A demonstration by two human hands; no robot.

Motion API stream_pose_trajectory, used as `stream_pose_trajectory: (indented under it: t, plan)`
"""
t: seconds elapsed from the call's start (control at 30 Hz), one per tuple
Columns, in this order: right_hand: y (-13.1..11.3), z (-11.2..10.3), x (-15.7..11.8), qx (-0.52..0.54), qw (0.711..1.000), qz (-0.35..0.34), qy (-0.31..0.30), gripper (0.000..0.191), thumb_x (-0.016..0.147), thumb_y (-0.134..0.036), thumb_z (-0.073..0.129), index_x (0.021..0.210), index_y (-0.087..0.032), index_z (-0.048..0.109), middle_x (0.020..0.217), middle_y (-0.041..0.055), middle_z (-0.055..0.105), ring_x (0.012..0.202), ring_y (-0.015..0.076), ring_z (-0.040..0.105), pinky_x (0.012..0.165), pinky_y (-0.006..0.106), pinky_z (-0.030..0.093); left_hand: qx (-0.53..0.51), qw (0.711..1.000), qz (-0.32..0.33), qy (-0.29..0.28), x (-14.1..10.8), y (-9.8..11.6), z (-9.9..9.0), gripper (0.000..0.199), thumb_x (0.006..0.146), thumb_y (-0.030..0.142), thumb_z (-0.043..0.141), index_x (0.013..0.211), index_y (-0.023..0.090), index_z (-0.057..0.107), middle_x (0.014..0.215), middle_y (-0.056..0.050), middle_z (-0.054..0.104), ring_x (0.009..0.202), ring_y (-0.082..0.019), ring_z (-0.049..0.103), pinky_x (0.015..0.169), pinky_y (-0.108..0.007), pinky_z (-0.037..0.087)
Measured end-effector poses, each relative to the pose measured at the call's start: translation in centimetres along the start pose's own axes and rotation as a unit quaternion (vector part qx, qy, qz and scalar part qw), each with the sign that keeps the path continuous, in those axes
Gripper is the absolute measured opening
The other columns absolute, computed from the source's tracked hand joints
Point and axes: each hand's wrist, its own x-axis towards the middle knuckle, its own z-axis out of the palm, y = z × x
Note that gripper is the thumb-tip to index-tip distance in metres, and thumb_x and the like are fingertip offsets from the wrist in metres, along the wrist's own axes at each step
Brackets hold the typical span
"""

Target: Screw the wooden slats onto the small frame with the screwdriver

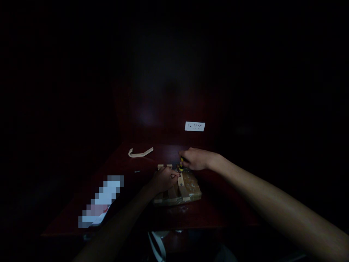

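Note:
My right hand (194,159) is closed around the yellow-and-black handle of a screwdriver (181,168), held roughly upright. Its lower end meets a pale wooden strip (180,181), where small dark marks show near the tip. My left hand (163,179) rests across the work, thumb and finger pinched close to that tip; whatever they grip is too small and dark to make out. Several wooden strips lie side by side on a brown parcel-like block (193,183) wrapped in shiny clear film or tape. Two short wooden ends (169,166) stick out beyond my left hand.
A pale hook-shaped wooden piece (140,154) lies at the back left of the dark red table (218,214). A small thin metal piece (137,171) sits nearer. On the left is a bright, blurred-out flat object (102,205). A white socket panel (195,126) is behind.

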Motion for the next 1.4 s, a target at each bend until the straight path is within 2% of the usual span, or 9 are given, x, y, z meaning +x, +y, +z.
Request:
stream_pose_trajectory:
  t: [0.13, 0.27, 0.37, 0.5, 0.7, 0.97, 1.13, 1.27, 1.4]
  plan:
    - [0.0, 0.1, 0.2, 0.004, 1.000, -0.007, 0.000, 0.026, 0.091, -0.030, 0.054, 0.111, -0.017, 0.063, 0.095, 0.0115, 0.072, 0.081, 0.0213, 0.068, 0.062, 0.027, 0.042, 0.003, 1.000, 0.008, -0.022, -0.1, 0.4, -0.4, 0.029, 0.086, 0.033, 0.052, 0.091, 0.020, 0.077, 0.063, 0.000, 0.064, 0.062, -0.015, 0.057, 0.059, -0.024, 0.035]
    - [-0.2, 0.1, 0.2, 0.001, 1.000, -0.002, -0.004, 0.027, 0.091, -0.032, 0.053, 0.111, -0.015, 0.062, 0.095, 0.0131, 0.072, 0.082, 0.0224, 0.068, 0.062, 0.028, 0.043, 0.008, 0.999, -0.017, -0.029, -0.3, 1.0, -0.8, 0.028, 0.083, 0.033, 0.054, 0.094, 0.021, 0.077, 0.063, 0.001, 0.066, 0.062, -0.015, 0.058, 0.062, -0.024, 0.038]
    - [-0.4, 0.1, 0.2, -0.001, 1.000, 0.010, -0.014, 0.031, 0.092, -0.036, 0.052, 0.111, -0.014, 0.062, 0.094, 0.0143, 0.071, 0.079, 0.0230, 0.067, 0.061, 0.029, 0.042, 0.009, 0.999, -0.020, -0.024, -0.4, 1.2, -0.9, 0.025, 0.082, 0.032, 0.053, 0.087, 0.022, 0.076, 0.064, 0.001, 0.066, 0.064, -0.016, 0.058, 0.063, -0.024, 0.040]
    - [-0.2, 0.2, 0.2, 0.025, 1.000, 0.001, -0.013, 0.029, 0.089, -0.031, 0.055, 0.113, -0.016, 0.059, 0.094, 0.0114, 0.070, 0.075, 0.0204, 0.066, 0.059, 0.028, 0.041, 0.010, 1.000, -0.014, -0.021, -0.3, 1.1, -0.8, 0.024, 0.082, 0.032, 0.053, 0.077, 0.021, 0.074, 0.063, 0.001, 0.063, 0.063, -0.015, 0.057, 0.061, -0.023, 0.038]
    - [0.1, 0.4, 0.3, 0.016, 1.000, -0.005, -0.010, 0.026, 0.093, -0.032, 0.050, 0.111, -0.015, 0.059, 0.092, 0.0124, 0.070, 0.076, 0.0211, 0.065, 0.060, 0.028, 0.040, -0.006, 1.000, -0.018, -0.018, -0.2, 0.8, -0.5, 0.027, 0.082, 0.032, 0.053, 0.091, 0.022, 0.076, 0.063, 0.001, 0.064, 0.062, -0.015, 0.057, 0.061, -0.023, 0.038]
    - [0.0, 0.2, 0.3, 0.030, 0.999, -0.019, -0.007, 0.025, 0.089, -0.028, 0.054, 0.110, -0.016, 0.058, 0.092, 0.0104, 0.069, 0.074, 0.0196, 0.064, 0.059, 0.027, 0.040, -0.004, 1.000, -0.008, -0.013, -0.4, 1.1, -0.7, 0.024, 0.082, 0.031, 0.055, 0.087, 0.022, 0.076, 0.065, 0.000, 0.067, 0.064, -0.015, 0.059, 0.063, -0.024, 0.040]
    - [0.1, 0.6, 0.6, 0.013, 1.000, -0.006, -0.006, 0.028, 0.093, -0.033, 0.049, 0.111, -0.014, 0.059, 0.092, 0.0142, 0.070, 0.076, 0.0223, 0.065, 0.060, 0.029, 0.040, -0.006, 1.000, -0.014, -0.014, -0.3, 1.1, -0.7, 0.024, 0.083, 0.030, 0.055, 0.088, 0.022, 0.076, 0.067, 0.000, 0.068, 0.065, -0.016, 0.059, 0.063, -0.024, 0.040]
    - [-0.1, 0.6, 0.5, 0.020, 1.000, 0.003, -0.009, 0.034, 0.092, -0.037, 0.051, 0.116, -0.014, 0.056, 0.091, 0.0129, 0.069, 0.073, 0.0222, 0.065, 0.055, 0.029, 0.039, -0.003, 1.000, -0.014, -0.012, -0.3, 1.1, -0.8, 0.023, 0.083, 0.027, 0.054, 0.083, 0.021, 0.076, 0.064, -0.001, 0.066, 0.064, -0.016, 0.058, 0.062, -0.024, 0.039]
    - [-0.1, 0.4, 0.3, 0.037, 0.999, -0.005, -0.003, 0.028, 0.089, -0.030, 0.053, 0.113, -0.016, 0.056, 0.090, 0.0100, 0.069, 0.072, 0.0201, 0.064, 0.055, 0.027, 0.039, 0.001, 1.000, -0.024, -0.013, -0.3, 1.1, -0.7, 0.025, 0.084, 0.025, 0.052, 0.079, 0.019, 0.076, 0.061, -0.001, 0.065, 0.062, -0.015, 0.058, 0.061, -0.024, 0.038]
